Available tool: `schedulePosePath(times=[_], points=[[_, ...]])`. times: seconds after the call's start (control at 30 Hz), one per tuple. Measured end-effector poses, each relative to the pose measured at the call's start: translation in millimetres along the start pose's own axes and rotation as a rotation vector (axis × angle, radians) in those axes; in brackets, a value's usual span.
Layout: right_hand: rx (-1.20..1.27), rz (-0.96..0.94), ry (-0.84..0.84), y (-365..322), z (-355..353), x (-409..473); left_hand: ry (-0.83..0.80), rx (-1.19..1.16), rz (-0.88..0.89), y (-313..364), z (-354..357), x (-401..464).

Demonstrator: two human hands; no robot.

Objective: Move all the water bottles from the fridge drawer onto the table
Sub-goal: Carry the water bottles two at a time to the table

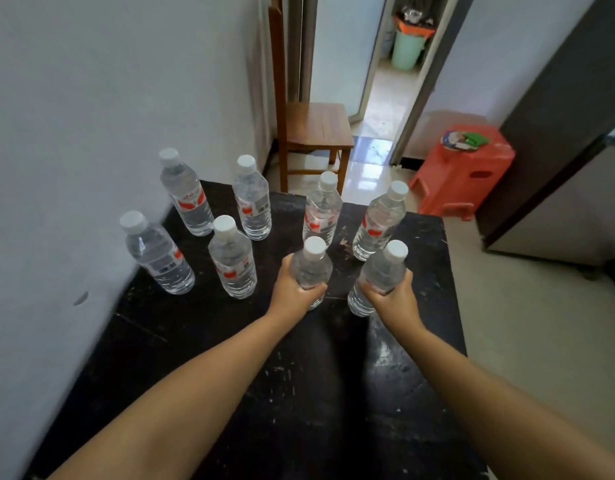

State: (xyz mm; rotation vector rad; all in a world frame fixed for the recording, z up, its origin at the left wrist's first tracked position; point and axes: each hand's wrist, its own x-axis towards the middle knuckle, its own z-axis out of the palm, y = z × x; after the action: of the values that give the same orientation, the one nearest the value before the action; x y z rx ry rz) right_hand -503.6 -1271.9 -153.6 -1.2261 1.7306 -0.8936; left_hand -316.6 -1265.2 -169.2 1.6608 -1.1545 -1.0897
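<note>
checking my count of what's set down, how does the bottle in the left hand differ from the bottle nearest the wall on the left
The bottle in the left hand is gripped around its middle by the left hand; the bottle nearest the wall stands free on the black table, untouched. The held bottle's label is hidden by fingers; the wall bottle's red and white label shows. Both are clear, white-capped and upright.

Near half of the tabletop (229,393) under my forearms is bare. Ahead, six standing bottles (232,258) crowd the far half; the wall (74,133) blocks the left; right edge open.
</note>
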Motion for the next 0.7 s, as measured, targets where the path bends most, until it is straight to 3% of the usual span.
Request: schedulePosePath(times=[0.37,0.5,0.7], points=[[-0.158,0.033,-0.086,13,-28,-18,-0.093,0.194,-0.184,8,-13,-25],[-0.196,0.042,-0.117,16,-40,-31,-0.046,0.223,-0.183,12,-19,-44],[-0.26,-0.055,-0.295,14,-49,-67,0.076,0.207,-0.206,6,-31,-107]])
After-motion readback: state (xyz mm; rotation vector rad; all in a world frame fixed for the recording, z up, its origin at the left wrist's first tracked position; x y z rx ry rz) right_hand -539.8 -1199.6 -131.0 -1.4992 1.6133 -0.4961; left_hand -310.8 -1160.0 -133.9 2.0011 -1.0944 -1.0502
